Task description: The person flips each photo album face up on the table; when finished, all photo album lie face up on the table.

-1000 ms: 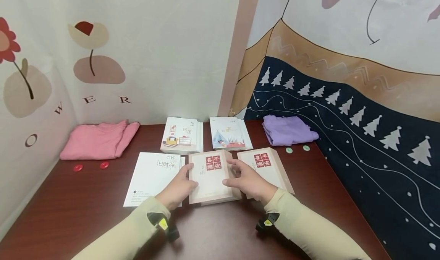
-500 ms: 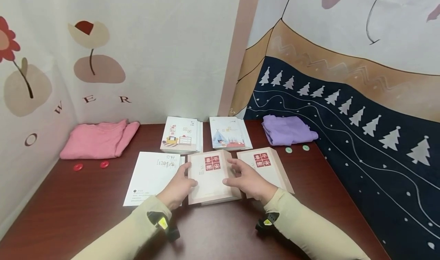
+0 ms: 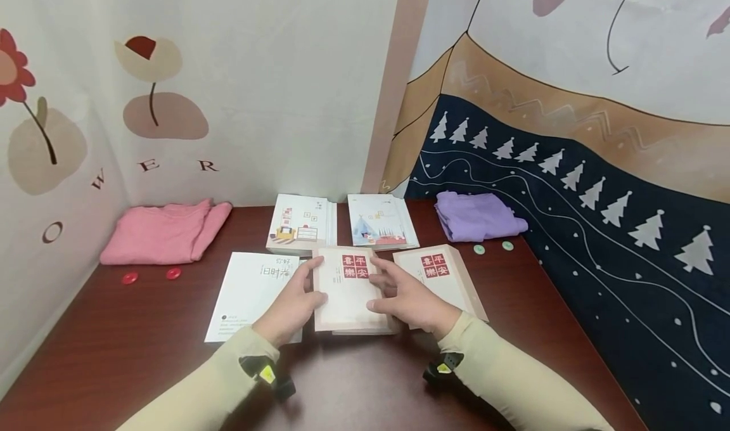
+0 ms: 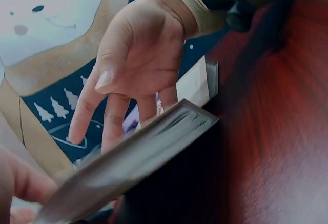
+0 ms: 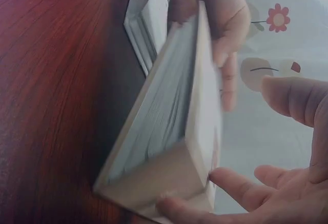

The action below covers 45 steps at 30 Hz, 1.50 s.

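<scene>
A cream book [image 3: 345, 301] with a red four-character block on its cover lies between my two hands in the head view. My left hand [image 3: 293, 301] grips its left edge, thumb on the cover. My right hand [image 3: 413, 298] is at the spine side; its fingertips touch the spine [image 5: 154, 183] in the right wrist view, while the thumb stands apart from the cover. The left wrist view shows the right hand's fingers fairly straight behind the book, whose page edges [image 4: 148, 142] face that camera. A matching cream book [image 3: 450, 291] lies to the right.
A white book [image 3: 245, 298] lies at left. Two illustrated books, one with a yellow sofa [image 3: 299, 222] and one with a blue tent [image 3: 379, 218], lie behind. Folded pink cloth [image 3: 160, 234] with red buttons [image 3: 173, 273], and purple cloth [image 3: 479, 217] with green buttons [image 3: 479, 249], flank them.
The cream book has shifted slightly upward and tilted, its front edge higher than before. My right fingers have straightened a little at the spine. Other books, cloths and buttons stay in place.
</scene>
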Tool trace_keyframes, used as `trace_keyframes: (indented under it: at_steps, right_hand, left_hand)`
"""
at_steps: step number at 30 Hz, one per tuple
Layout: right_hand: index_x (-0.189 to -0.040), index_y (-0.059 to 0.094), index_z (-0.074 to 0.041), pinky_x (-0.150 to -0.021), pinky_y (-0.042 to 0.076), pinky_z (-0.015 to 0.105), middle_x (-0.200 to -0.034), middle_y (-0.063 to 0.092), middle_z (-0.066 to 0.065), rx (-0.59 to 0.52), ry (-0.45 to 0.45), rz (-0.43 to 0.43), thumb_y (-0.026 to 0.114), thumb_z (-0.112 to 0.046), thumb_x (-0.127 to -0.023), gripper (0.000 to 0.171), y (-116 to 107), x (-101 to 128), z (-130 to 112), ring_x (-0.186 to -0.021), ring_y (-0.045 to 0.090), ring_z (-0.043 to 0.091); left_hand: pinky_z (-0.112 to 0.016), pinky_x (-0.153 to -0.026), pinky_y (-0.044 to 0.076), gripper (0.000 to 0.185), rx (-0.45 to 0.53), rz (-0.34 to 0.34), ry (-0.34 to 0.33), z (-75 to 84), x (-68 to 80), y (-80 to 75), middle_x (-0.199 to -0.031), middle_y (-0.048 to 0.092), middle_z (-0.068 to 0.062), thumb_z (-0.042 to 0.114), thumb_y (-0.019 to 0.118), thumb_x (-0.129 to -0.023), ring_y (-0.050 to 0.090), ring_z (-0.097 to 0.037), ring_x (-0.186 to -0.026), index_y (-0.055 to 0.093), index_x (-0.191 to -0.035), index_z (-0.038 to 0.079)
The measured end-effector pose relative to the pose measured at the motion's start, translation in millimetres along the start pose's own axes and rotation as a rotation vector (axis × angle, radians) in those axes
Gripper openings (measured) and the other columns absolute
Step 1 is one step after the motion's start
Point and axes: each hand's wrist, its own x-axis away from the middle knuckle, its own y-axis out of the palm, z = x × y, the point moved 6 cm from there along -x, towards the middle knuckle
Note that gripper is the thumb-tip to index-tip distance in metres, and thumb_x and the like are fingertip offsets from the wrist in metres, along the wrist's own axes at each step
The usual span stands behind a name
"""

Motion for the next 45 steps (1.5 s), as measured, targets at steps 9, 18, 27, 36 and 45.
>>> trace_keyframes:
  at_steps: [9,18,27,36,45]
  right_hand:
    - [-0.171,0.013,-0.020,-0.110,0.048,0.063,-0.168,0.033,0.026,-0.190,0.037,-0.037,0.064,-0.018,-0.104,0.084,7,3,-6,-0.150,0.042,0.044]
    - [-0.170,-0.007,-0.035,-0.115,0.035,0.074,-0.175,0.008,0.023,-0.343,0.037,-0.014,0.047,-0.032,-0.109,0.082,8,12,-18,-0.154,0.030,0.049]
    - [-0.171,0.001,-0.032,-0.101,0.053,0.046,-0.172,0.020,0.021,-0.098,0.080,0.203,0.071,-0.003,-0.086,0.114,-6,10,-5,-0.132,0.051,0.037]
    - [-0.171,0.010,-0.033,-0.115,0.036,0.055,-0.174,0.021,0.019,0.106,0.105,0.322,0.067,0.008,-0.078,0.117,-20,4,7,-0.151,0.035,0.038]
    - [-0.171,0.016,-0.017,-0.125,0.030,0.058,-0.170,0.025,0.027,0.042,0.142,0.213,0.076,-0.011,-0.089,0.101,-13,-5,19,-0.159,0.026,0.041]
  left_hand:
    - [-0.045,-0.108,0.052,0.084,0.115,-0.214,0.318,31.8,15.9,3.4,-0.151,0.041,-0.037,0.009,0.052,-0.105,0.053,-0.048,-0.136,0.000,-0.170,0.016]
    - [-0.068,-0.119,0.034,0.072,0.117,-0.453,0.387,24.7,17.8,24.6,-0.168,0.025,-0.030,0.015,0.040,-0.111,0.033,-0.056,-0.150,0.000,-0.171,0.014]
    - [-0.061,-0.121,0.032,0.070,-0.100,-0.443,0.338,8.5,11.3,32.9,-0.163,0.042,-0.027,0.017,0.045,-0.111,0.036,-0.046,-0.153,0.007,-0.170,0.009]
    - [-0.062,-0.123,0.030,0.079,-0.163,-0.104,0.128,-9.4,2.6,14.6,-0.167,0.028,-0.033,0.019,0.062,-0.104,0.033,-0.052,-0.152,0.019,-0.168,0.006]
    - [-0.056,-0.109,0.051,0.077,-0.158,-0.007,0.048,-9.6,8.7,1.2,-0.169,0.026,-0.030,0.019,0.061,-0.104,0.050,-0.049,-0.142,0.020,-0.168,0.007]
